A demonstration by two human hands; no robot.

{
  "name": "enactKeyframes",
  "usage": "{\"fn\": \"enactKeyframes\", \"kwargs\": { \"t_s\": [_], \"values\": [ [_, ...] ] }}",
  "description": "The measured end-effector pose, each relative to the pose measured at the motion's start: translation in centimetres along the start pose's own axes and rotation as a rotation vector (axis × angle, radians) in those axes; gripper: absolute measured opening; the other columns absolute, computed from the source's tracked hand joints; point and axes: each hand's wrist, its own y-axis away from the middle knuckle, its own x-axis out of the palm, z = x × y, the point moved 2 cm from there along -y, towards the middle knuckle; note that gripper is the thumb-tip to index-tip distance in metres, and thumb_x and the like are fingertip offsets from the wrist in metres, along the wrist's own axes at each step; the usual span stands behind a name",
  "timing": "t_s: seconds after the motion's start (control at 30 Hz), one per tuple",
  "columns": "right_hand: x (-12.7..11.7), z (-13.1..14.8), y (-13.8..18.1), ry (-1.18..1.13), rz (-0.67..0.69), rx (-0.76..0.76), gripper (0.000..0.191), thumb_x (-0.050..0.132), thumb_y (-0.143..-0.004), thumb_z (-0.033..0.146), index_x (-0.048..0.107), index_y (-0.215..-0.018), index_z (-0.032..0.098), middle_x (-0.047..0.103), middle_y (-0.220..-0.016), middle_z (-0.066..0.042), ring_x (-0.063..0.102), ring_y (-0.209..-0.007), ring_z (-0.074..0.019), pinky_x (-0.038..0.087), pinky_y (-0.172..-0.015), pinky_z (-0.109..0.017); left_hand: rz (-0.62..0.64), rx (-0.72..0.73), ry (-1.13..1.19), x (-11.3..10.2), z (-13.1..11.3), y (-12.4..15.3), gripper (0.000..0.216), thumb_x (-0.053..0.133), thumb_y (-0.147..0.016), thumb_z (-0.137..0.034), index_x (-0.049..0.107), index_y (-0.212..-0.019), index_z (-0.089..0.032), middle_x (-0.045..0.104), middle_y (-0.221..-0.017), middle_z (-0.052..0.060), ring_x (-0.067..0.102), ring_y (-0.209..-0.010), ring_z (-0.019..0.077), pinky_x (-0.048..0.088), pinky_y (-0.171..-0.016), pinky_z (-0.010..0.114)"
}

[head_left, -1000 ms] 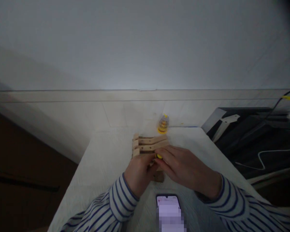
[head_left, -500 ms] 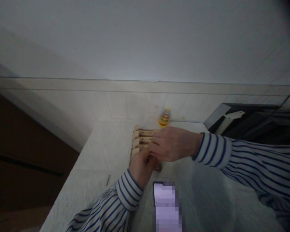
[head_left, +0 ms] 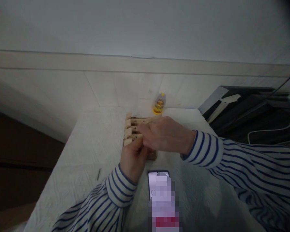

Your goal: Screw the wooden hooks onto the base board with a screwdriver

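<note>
Watching feed from afar. Wooden slat rack (head_left: 132, 130) sits mid-table on white table (head_left: 87, 151), wall side. Left hand (head_left: 132, 159) at rack's 6 o'clock, fingers curled against near slat, looks like bracing so it doesn't slide. Right hand (head_left: 165, 135) lies over rack from 3 o'clock, fingers together pressing slats; can't tell if anything's pinched underneath. Yellow bit holder (head_left: 159, 103) parked at 12 o'clock, clear of hands. Phone (head_left: 157, 183) at 6 o'clock, screen up, probably for reading.

Matt pale wood rack (head_left: 131, 129)
</note>
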Motion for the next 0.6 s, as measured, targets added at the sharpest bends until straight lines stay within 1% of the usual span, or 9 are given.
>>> {"fn": "enactKeyframes", "kwargs": {
  "t_s": [0.07,0.13,0.23,0.33,0.4,0.5,0.6],
  "values": [
    [-0.1,0.4,0.2,0.0,0.005,0.103,0.028,0.023,-0.09,0.025,0.041,-0.105,0.01,0.062,-0.074,-0.011,0.056,-0.062,-0.0192,0.032,-0.048,-0.028,-0.025,-0.011,-0.038,-0.1,-0.1,0.0,0.015,0.049,-0.078,-0.022,0.061,-0.077,-0.013,0.065,-0.066,0.002,0.06,-0.06,0.0142,0.047,-0.056,0.023],
    [-0.3,0.8,0.2,-0.003,0.02,0.168,0.027,0.027,-0.089,0.025,0.04,-0.106,0.009,0.063,-0.073,-0.011,0.056,-0.061,-0.0185,0.031,-0.047,-0.027,-0.048,-0.016,-0.091,-0.3,-0.2,-0.1,0.015,0.051,-0.076,-0.023,0.062,-0.072,-0.013,0.065,-0.063,0.002,0.059,-0.057,0.014,0.047,-0.055,0.022],
    [-1.0,1.2,0.1,-0.019,0.04,0.197,0.029,0.03,-0.087,0.025,0.038,-0.109,0.007,0.063,-0.074,-0.012,0.057,-0.063,-0.0189,0.03,-0.047,-0.027,-0.047,-0.02,-0.109,-0.7,-0.6,-0.2,0.018,0.05,-0.077,-0.024,0.063,-0.071,-0.014,0.065,-0.06,0.001,0.06,-0.056,0.0137,0.047,-0.053,0.021],
    [-2.1,0.9,0.1,-0.066,0.031,0.182,0.03,0.031,-0.085,0.028,0.04,-0.107,0.008,0.064,-0.076,-0.011,0.057,-0.063,-0.0192,0.03,-0.047,-0.028,-0.028,-0.036,-0.115,-1.1,-0.9,-0.1,0.019,0.049,-0.078,-0.025,0.063,-0.071,-0.014,0.064,-0.059,0.001,0.06,-0.054,0.0136,0.046,-0.049,0.02],
    [-2.8,0.5,0.2,-0.108,0.022,0.13,0.029,0.031,-0.085,0.029,0.041,-0.104,0.01,0.064,-0.077,-0.009,0.057,-0.063,-0.0186,0.03,-0.047,-0.028,-0.013,-0.045,-0.086,-1.2,-1.1,0.1,0.02,0.048,-0.079,-0.025,0.063,-0.072,-0.014,0.063,-0.058,0.001,0.059,-0.053,0.0127,0.046,-0.048,0.019],
    [-3.5,-0.1,0.4,-0.13,0.042,-0.032,0.027,0.031,-0.085,0.032,0.044,-0.099,0.012,0.063,-0.08,-0.008,0.057,-0.063,-0.017,0.03,-0.048,-0.028,0.038,-0.072,0.026,-1.1,-1.6,0.3,0.022,0.047,-0.08,-0.029,0.061,-0.074,-0.014,0.06,-0.057,0.0,0.057,-0.048,0.0111,0.047,-0.046,0.019],
    [-3.5,-0.6,0.2,-0.09,0.063,-0.176,0.025,0.034,-0.083,0.032,0.045,-0.095,0.014,0.063,-0.08,-0.008,0.056,-0.064,-0.0168,0.03,-0.049,-0.027,0.098,-0.098,0.113,-0.9,-2.0,0.3,0.022,0.045,-0.08,-0.029,0.06,-0.075,-0.014,0.058,-0.056,-0.001,0.056,-0.047,0.0106,0.047,-0.046,0.019]
  ]
}}
